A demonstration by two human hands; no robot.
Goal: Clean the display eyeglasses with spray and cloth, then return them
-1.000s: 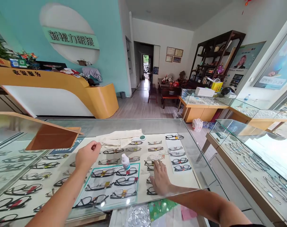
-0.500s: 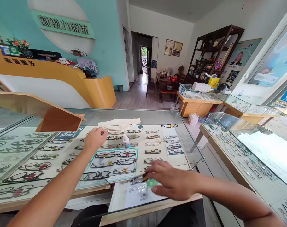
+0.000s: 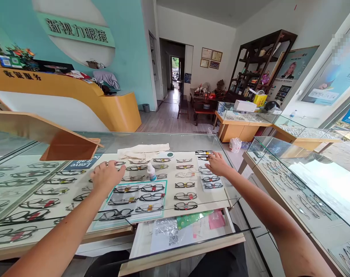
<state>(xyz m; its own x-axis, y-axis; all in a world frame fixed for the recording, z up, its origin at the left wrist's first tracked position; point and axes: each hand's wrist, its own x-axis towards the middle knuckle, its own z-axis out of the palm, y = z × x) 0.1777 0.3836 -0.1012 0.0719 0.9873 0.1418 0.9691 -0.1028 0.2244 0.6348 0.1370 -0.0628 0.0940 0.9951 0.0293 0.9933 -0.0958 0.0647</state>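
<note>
My right hand (image 3: 218, 164) is over the far right of the glass display case (image 3: 189, 140), with its fingers closed on a dark pair of eyeglasses (image 3: 203, 157). Just behind that pair lies another dark pair of glasses (image 3: 203, 152). My left hand (image 3: 107, 176) rests palm down on the left part of the case, fingers loosely bent and apart, with no object visible in it. Between the hands, a small white bottle (image 3: 151, 172) stands upright. A cream cloth (image 3: 143, 151) lies spread behind it. Rows of eyeglass frames (image 3: 185, 196) show below the glass.
A pulled-out drawer (image 3: 140, 244) at the near edge holds papers, a green sheet (image 3: 192, 219) and plastic wrapping. A tilted wooden stand (image 3: 71, 148) is at the left. More glass cases (image 3: 293, 181) stand to the right, and an orange counter (image 3: 120, 111) is behind.
My right hand has moved from above the drawer to the far right of the case, carrying the eyeglasses. My left hand has shifted left and nearer, away from the cloth.
</note>
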